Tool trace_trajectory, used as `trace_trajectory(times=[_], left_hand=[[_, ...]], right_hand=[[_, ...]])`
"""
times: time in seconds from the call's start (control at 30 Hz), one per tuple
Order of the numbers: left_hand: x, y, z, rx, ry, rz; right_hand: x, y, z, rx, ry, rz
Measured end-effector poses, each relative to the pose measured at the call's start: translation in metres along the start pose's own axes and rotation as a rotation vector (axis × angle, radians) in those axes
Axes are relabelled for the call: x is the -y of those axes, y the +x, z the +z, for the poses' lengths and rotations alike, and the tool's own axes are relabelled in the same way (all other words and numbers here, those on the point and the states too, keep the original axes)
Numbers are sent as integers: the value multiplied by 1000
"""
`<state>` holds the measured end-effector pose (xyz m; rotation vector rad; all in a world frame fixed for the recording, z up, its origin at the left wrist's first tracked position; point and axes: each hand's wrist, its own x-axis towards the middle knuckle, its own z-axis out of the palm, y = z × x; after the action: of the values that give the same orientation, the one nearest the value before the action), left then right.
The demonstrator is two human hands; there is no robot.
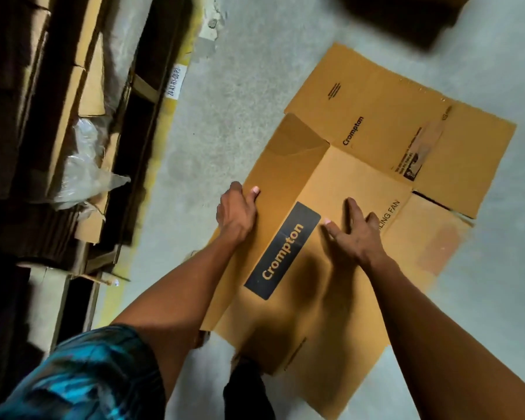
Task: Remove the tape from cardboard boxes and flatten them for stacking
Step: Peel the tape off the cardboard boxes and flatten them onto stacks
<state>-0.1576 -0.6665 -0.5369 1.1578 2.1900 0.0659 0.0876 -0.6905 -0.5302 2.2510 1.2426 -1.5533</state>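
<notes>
A patterned sleeve [82, 374] fills the lower left; mid-frame the left hand [237, 213] grips the cardboard box [331, 268] edge, the right hand [355, 234] presses flat-fingered (flattening step, I judge); next, push the raised left panel down

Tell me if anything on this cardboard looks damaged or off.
On the flattened box, the printed label on the far panel is partly torn away, leaving a pale scuffed strip. The near right flap shows a reddish discoloured patch. The left hand grips the box's left edge; the right hand presses flat.
</notes>
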Motion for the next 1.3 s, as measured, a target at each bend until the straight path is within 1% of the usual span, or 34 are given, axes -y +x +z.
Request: trace_trajectory(times=[0.13,0.23,0.3,0.33,0.37,0.4,0.43,0.47,0.5,0.53,0.57,0.63,0.7,0.77,0.93,1.0,1.07,1.13,1.23,1.3], left_hand=[[8,40,19,-44,-22,8],[18,75,37,34,0,-46],[26,93,50,113,57,-65],[29,98,55,136,117,-56],[31,101,60,143,176,-38],[31,101,64,133,209,-19],[31,99,67,117,215,-2],[31,95,69,102,205,13],[31,91,71,93,188,29],[30,87,71,94,169,38],[30,86,71,103,153,40],[28,91,67,126,146,20],[24,100,62,162,126,-16],[23,109,59,195,99,-43],[29,115,58,201,58,-67],[31,114,57,194,34,-67],[34,111,59,185,21,-51],[38,105,61,180,-13,-32],[38,94,54,183,-95,-43],[33,84,44,167,-148,-79]], right_hand=[[-16,42,11,3,-15,-89],[-28,69,25,-9,0,-89],[-37,78,33,-56,1,-102],[-43,80,36,-122,2,-120],[-46,78,39,-226,21,-131],[-51,75,41,-363,68,-117],[-56,70,43,-515,136,-65],[-59,64,44,-664,219,35],[-62,56,44,-788,285,173],[-67,50,44,-859,334,325],[-72,45,43,-874,373,451],[-85,43,45,-801,412,576],[-96,48,46,-688,410,637],[-101,56,48,-624,405,675],[-119,64,47,-585,497,747],[-129,60,41,-580,570,711],[-137,54,32,-584,749,633],[-139,47,20,-574,865,552],[-126,24,-3,-576,913,393],[-112,10,-21,-616,902,310]])
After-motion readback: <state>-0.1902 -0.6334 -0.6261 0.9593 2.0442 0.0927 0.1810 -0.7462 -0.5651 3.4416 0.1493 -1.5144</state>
